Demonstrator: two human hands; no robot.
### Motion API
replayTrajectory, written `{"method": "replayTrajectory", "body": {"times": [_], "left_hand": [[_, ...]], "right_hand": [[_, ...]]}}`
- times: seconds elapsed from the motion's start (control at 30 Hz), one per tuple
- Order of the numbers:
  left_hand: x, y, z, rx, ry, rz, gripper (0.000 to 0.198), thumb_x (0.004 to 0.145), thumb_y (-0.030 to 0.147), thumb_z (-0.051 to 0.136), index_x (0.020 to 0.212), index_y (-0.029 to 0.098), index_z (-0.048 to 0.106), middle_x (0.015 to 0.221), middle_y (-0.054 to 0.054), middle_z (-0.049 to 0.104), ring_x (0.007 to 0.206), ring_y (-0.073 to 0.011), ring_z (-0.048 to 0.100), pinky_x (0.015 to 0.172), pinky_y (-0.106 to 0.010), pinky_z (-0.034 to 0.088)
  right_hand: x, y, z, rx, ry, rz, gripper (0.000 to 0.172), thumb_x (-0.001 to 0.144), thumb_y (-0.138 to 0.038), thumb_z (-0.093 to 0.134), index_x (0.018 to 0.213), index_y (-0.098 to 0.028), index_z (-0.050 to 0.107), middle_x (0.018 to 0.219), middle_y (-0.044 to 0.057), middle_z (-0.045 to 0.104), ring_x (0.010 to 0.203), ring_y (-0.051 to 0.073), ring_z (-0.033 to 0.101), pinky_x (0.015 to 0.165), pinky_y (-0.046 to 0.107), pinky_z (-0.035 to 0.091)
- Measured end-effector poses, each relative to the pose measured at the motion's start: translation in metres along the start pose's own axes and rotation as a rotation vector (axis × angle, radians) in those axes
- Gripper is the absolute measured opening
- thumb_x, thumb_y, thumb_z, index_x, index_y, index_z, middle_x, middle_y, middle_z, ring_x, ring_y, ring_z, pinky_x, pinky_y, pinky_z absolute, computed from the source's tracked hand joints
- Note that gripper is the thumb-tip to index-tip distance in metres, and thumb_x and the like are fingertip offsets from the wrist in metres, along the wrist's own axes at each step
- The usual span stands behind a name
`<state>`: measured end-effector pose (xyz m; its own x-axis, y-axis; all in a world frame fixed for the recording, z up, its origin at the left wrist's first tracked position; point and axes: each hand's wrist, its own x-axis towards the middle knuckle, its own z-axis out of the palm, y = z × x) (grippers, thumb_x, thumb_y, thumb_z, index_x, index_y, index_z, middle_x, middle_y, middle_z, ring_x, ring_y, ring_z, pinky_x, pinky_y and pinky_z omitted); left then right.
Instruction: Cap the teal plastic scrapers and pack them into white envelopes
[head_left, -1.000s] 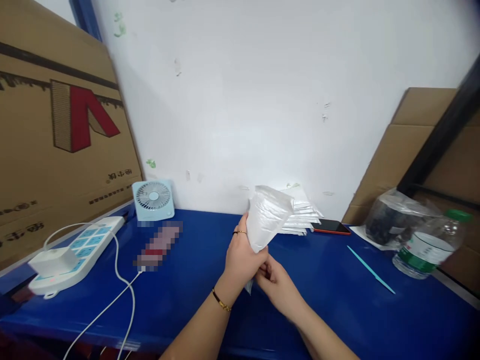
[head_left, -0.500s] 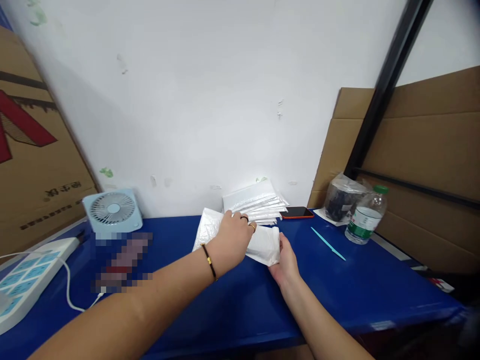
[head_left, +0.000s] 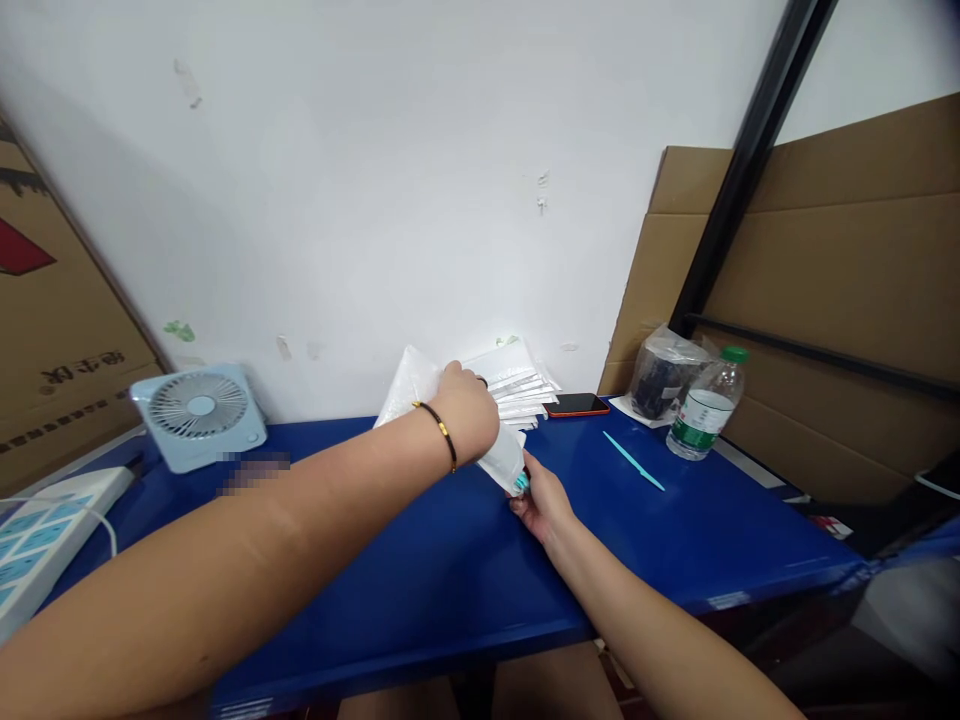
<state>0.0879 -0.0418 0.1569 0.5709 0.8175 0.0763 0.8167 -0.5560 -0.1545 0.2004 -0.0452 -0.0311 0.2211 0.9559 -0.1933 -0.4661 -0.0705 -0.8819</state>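
A white padded bubble mailer (head_left: 407, 384) stretches at a slant between my hands, above the blue table. My left hand (head_left: 471, 408), with a dark bracelet at the wrist, is closed over its middle; the fingertips are hidden behind the hand and mailer. At its lower right end, my right hand (head_left: 546, 498) is closed round the edge. Some teal thing (head_left: 521, 483) shows at that end beside the right fingers; its kind is too small to tell. Just behind lies a fanned stack of white mailers (head_left: 517, 385).
On the blue table (head_left: 420, 580), a teal plastic knife-like stick (head_left: 634, 461) lies to the right. Behind it are a phone (head_left: 577, 405), a wrapped dark roll (head_left: 660, 380) and a water bottle (head_left: 705, 410). A small fan (head_left: 199, 410) and a power strip (head_left: 52, 540) stand left.
The mailer's right end has turned downward, and something teal now shows there by the right hand. My left hand has rolled over the mailer. The view has shifted a little.
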Motion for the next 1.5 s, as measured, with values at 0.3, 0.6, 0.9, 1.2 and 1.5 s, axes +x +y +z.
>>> {"method": "replayTrajectory", "body": {"times": [0.3,0.6,0.9,1.2,1.5], "left_hand": [[0.004,-0.036,0.018,0.224,-0.234,-0.101,0.049,0.029,0.015,0.079,0.076,0.023,0.069,0.093,-0.010,0.063,0.090,-0.0317,0.053,0.084,-0.044,0.029],[0.009,-0.037,0.032,0.218,-0.184,-0.062,0.045,0.023,0.025,0.084,0.065,0.024,0.067,0.085,-0.006,0.064,0.094,-0.0330,0.051,0.091,-0.046,0.021],[-0.006,-0.061,0.012,0.288,-0.140,-0.076,0.039,0.030,0.028,0.082,0.065,0.023,0.067,0.081,-0.005,0.061,0.096,-0.0318,0.047,0.094,-0.047,0.013],[-0.009,-0.076,-0.004,0.386,-0.225,-0.137,0.046,0.025,0.011,0.078,0.069,0.023,0.067,0.088,-0.006,0.062,0.097,-0.0337,0.046,0.090,-0.048,0.017],[-0.040,-0.128,-0.001,0.069,-0.261,-0.152,0.066,0.044,0.023,0.068,0.108,0.035,0.059,0.096,-0.004,0.060,0.091,-0.0288,0.053,0.088,-0.042,0.029]], "right_hand": [[0.030,-0.031,-0.050,-0.650,0.112,-0.344,0.042,0.074,-0.056,0.052,0.059,-0.017,0.052,0.039,-0.005,0.041,0.033,0.008,0.036,0.035,0.020,0.023],[0.032,-0.025,-0.051,-1.328,0.070,-0.632,0.042,0.087,-0.049,0.036,0.063,-0.020,0.055,0.064,0.002,0.056,0.063,0.016,0.052,0.056,0.025,0.033],[0.023,-0.022,-0.045,-1.486,-0.059,-0.753,0.035,0.090,-0.045,0.037,0.083,-0.022,0.062,0.088,0.006,0.057,0.090,0.021,0.048,0.078,0.034,0.035],[0.001,-0.022,0.012,-1.369,-0.565,-0.952,0.040,0.076,-0.048,0.061,0.109,-0.025,0.059,0.110,0.006,0.058,0.110,0.024,0.044,0.094,0.041,0.027],[0.010,-0.019,0.028,-0.828,-0.424,-0.812,0.020,0.080,-0.030,0.058,0.098,-0.024,0.062,0.106,0.004,0.051,0.103,0.018,0.050,0.088,0.029,0.039]]}}
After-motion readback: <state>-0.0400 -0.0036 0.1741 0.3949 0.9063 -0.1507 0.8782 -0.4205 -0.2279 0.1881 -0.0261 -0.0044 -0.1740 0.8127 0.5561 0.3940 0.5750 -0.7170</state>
